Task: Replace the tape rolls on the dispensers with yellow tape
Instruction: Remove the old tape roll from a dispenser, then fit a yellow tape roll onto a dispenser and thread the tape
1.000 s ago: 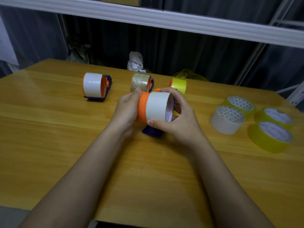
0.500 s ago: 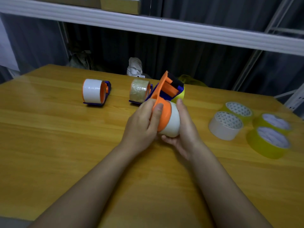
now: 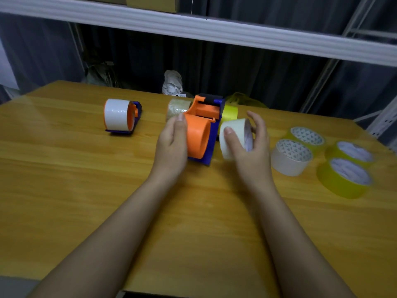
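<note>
So my left hand (image 3: 171,145) is wrapping around the outer side of the dispenser (image 3: 204,134), thumb up along the orange hub (image 3: 197,136), which is sitting bare with no roll on it. The grip is loose-ish but it's definitely holding the thing, blue frame resting on the wooden table (image 3: 64,168).

My right hand (image 3: 247,147) is gripping the white tape roll (image 3: 234,134) just to the right of the dispenser, thumb on the near face, fingers curled over the far rim. The roll is clear of the hub, not touching it.

Off to the right of my right hand, four loose rolls are lying flat: a white one (image 3: 291,157) closest, and three yellow tape rolls (image 3: 343,179) around it, none touched yet. Peeking out behind the dispenser I'm holding is another dispenser with yellow tape (image 3: 229,111) loaded, and just past my left fingertips one with a brownish clear roll (image 3: 177,106). Further left of my left hand, well apart, a dispenser with a white roll (image 3: 120,115) is sitting upright.
</note>
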Demonstrator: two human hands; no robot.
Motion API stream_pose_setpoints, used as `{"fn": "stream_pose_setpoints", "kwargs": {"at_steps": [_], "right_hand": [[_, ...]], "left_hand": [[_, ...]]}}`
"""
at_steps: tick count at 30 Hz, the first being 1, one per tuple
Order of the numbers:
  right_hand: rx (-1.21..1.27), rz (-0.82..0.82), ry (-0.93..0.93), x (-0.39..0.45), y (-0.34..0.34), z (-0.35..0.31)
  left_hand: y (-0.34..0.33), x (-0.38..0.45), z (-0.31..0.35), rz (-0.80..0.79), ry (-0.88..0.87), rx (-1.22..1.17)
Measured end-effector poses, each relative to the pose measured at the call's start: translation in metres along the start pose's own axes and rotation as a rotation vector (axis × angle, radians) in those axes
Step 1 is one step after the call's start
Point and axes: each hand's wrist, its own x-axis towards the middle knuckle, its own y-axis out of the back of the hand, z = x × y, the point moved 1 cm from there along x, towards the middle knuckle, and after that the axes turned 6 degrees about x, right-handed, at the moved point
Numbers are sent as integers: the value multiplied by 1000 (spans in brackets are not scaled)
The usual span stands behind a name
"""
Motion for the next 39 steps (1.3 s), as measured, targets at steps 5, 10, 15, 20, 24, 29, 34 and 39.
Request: {"fn": "stream_pose_setpoints", "kwargs": {"at_steps": [5,10,15,20,24,29,34,39], "right_hand": [[-546,-34,-25,8,19,5],[-766,-198,-120,7,26,10],[-736,-88,24,9,52,-2],[-791,-2,28,18,95,0],[-891,11,-104,18,136,6],[-1059,41,-391,20,182,19],[-936,56,-563,14,201,38],[-831,156,-478,6,196,38]], "left_hand": [[-3,-3,-2,-22,-1,5],[-6,-9,-1,-14,-5,14],[-11,-12,14,-8,-35,19],[-29,-14,30,-26,-61,15],[-54,-18,41,-79,-72,53],[-75,-25,59,-116,-123,149],[-87,-29,67,-152,-130,172],[-89,-38,72,-182,-151,194]]}}
